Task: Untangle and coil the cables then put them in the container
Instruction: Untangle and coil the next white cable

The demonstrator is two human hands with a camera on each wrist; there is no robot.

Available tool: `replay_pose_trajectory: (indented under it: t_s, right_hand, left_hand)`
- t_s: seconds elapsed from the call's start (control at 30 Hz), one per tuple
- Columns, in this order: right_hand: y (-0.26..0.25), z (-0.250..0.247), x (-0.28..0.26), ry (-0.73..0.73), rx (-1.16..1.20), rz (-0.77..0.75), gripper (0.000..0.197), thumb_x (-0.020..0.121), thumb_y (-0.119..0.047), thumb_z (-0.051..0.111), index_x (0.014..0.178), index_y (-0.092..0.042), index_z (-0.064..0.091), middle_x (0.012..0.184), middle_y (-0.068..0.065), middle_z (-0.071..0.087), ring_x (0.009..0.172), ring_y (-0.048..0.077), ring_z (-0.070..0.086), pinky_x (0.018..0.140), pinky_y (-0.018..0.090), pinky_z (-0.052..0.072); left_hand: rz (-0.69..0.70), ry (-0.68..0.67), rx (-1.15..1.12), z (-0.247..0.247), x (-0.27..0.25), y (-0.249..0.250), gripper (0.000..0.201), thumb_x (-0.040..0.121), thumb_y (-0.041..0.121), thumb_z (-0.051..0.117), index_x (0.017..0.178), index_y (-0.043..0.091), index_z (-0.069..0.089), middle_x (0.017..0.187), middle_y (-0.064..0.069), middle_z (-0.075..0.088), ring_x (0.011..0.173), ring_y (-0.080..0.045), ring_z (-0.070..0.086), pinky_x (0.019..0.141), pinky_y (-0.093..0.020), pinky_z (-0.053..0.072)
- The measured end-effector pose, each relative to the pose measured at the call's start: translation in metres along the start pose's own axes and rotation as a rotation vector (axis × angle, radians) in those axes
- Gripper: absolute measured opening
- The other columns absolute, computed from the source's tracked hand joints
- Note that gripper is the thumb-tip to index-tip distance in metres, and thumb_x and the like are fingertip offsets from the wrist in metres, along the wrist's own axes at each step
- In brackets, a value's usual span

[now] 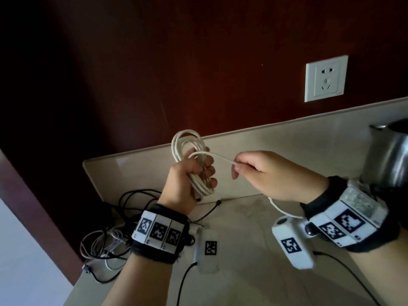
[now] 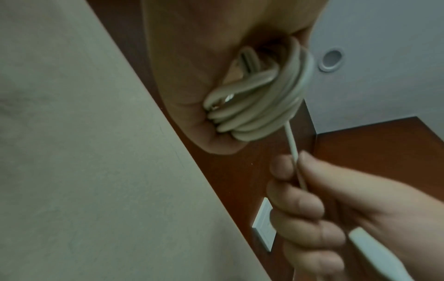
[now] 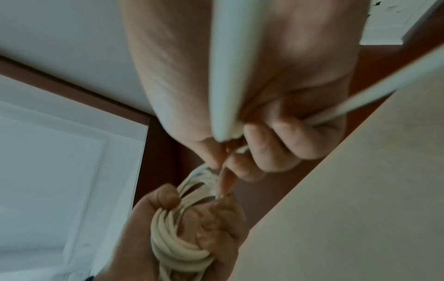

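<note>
My left hand [image 1: 194,173] grips a coil of white cable [image 1: 187,142] held upright above the counter, loops sticking out above and below the fist. The same coil [image 2: 259,106] fills the left wrist view, pressed in the palm. A free strand [image 1: 216,156] runs from the coil to my right hand [image 1: 254,171], which pinches it between thumb and forefinger; the rest of the strand hangs below the right wrist [image 1: 280,208]. In the right wrist view the right fingers [image 3: 271,148] hold the strand just above the coil [image 3: 177,245]. No container shows in any view.
A tangle of black and white cables [image 1: 110,235] lies on the beige counter [image 1: 242,250] at the left, near its edge. A metal kettle [image 1: 388,155] stands at the right. A wall socket [image 1: 325,78] sits on the dark red wall behind.
</note>
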State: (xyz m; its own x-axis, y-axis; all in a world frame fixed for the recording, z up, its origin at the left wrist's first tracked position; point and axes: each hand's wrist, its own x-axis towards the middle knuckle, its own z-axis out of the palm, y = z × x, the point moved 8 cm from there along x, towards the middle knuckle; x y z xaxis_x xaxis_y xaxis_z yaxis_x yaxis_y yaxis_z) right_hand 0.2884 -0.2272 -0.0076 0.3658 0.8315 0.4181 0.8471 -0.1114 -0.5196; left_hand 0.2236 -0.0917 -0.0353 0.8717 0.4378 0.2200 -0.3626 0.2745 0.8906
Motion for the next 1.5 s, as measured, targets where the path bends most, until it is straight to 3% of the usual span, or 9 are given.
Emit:
replay_pose_trajectory:
  t_s: [0.27, 0.47, 0.7, 0.83, 0.93, 1.03, 1.2, 1.3, 1.5]
  right_hand:
    - [-0.012, -0.006, -0.001, 0.331, 0.052, -0.073, 0.026, 0.103, -0.023, 0.044, 0.101, -0.017, 0.07, 0.051, -0.013, 0.044, 0.046, 0.009, 0.04, 0.046, 0.02, 0.029]
    - [-0.051, -0.024, -0.02, 0.63, -0.023, -0.273, 0.029, 0.101, -0.029, 0.039, 0.109, -0.012, 0.061, 0.099, -0.003, 0.061, 0.096, 0.017, 0.056, 0.087, 0.034, 0.046]
    - [-0.069, -0.043, -0.029, 0.553, 0.19, -0.372, 0.023, 0.104, -0.015, 0.042, 0.093, -0.011, 0.062, 0.08, -0.006, 0.062, 0.075, 0.013, 0.063, 0.066, 0.031, 0.051]
    - [-0.041, -0.006, -0.015, 0.114, 0.136, -0.019, 0.018, 0.099, -0.03, 0.049, 0.111, -0.019, 0.057, 0.081, -0.004, 0.069, 0.061, 0.008, 0.068, 0.054, 0.026, 0.056]
    - [-0.01, 0.027, -0.012, -0.049, -0.056, 0.192, 0.042, 0.098, -0.038, 0.055, 0.134, -0.021, 0.041, 0.104, -0.006, 0.065, 0.084, 0.009, 0.067, 0.077, 0.03, 0.057]
    - [-0.001, 0.03, -0.008, 0.204, -0.261, 0.119, 0.051, 0.096, -0.038, 0.057, 0.134, -0.01, 0.039, 0.122, 0.007, 0.05, 0.103, 0.021, 0.055, 0.086, 0.027, 0.046]
    - [-0.002, 0.024, -0.004, 0.373, -0.169, -0.012, 0.024, 0.099, -0.028, 0.046, 0.112, -0.009, 0.04, 0.081, 0.0, 0.059, 0.06, 0.015, 0.054, 0.05, 0.025, 0.042]
    - [-0.003, 0.013, -0.004, 0.429, -0.087, -0.053, 0.006, 0.101, -0.02, 0.04, 0.099, -0.015, 0.043, 0.066, -0.001, 0.058, 0.051, 0.016, 0.055, 0.05, 0.043, 0.048]
    - [-0.012, -0.002, -0.008, 0.591, 0.033, -0.124, 0.016, 0.098, -0.027, 0.041, 0.1, -0.012, 0.046, 0.066, -0.004, 0.055, 0.052, 0.007, 0.053, 0.047, 0.027, 0.044]
  left_hand:
    - [-0.13, -0.001, 0.181, 0.016, -0.006, -0.021, 0.046, 0.061, 0.006, 0.042, 0.104, 0.009, 0.055, 0.077, -0.003, 0.049, 0.064, -0.016, 0.039, 0.056, -0.029, 0.032]
    - [-0.168, 0.174, 0.572, -0.005, 0.006, -0.031, 0.036, 0.065, 0.032, 0.061, 0.092, 0.01, 0.054, 0.077, -0.007, 0.054, 0.068, -0.021, 0.051, 0.061, -0.035, 0.042]
    - [-0.249, 0.32, 0.607, -0.026, 0.002, -0.031, 0.013, 0.084, 0.013, 0.052, 0.072, 0.011, 0.046, 0.064, -0.007, 0.04, 0.056, -0.02, 0.038, 0.053, -0.028, 0.031]
    - [-0.243, 0.391, 0.489, -0.042, 0.003, -0.023, 0.01, 0.08, 0.015, 0.052, 0.073, 0.011, 0.046, 0.063, -0.006, 0.039, 0.052, -0.019, 0.036, 0.054, -0.028, 0.029]
    - [-0.289, 0.292, 0.319, -0.029, 0.0, -0.026, 0.008, 0.081, 0.009, 0.044, 0.083, 0.01, 0.052, 0.067, -0.005, 0.045, 0.055, -0.017, 0.041, 0.057, -0.03, 0.035]
    - [-0.297, 0.163, 0.246, -0.011, -0.003, -0.027, 0.026, 0.074, 0.009, 0.046, 0.098, 0.007, 0.055, 0.072, -0.006, 0.051, 0.058, -0.017, 0.047, 0.058, -0.031, 0.04]
    - [-0.291, 0.014, 0.241, 0.006, -0.007, -0.029, 0.043, 0.058, 0.011, 0.048, 0.1, 0.006, 0.054, 0.078, -0.006, 0.05, 0.057, -0.015, 0.049, 0.054, -0.03, 0.041]
    - [-0.29, -0.065, 0.233, 0.013, -0.009, -0.031, 0.037, 0.058, 0.008, 0.047, 0.094, 0.007, 0.053, 0.076, -0.006, 0.047, 0.058, -0.015, 0.045, 0.055, -0.031, 0.037]
    - [-0.26, -0.211, 0.292, 0.033, -0.017, -0.033, 0.04, 0.056, 0.002, 0.042, 0.094, 0.01, 0.05, 0.071, -0.005, 0.04, 0.06, -0.018, 0.036, 0.056, -0.032, 0.031]
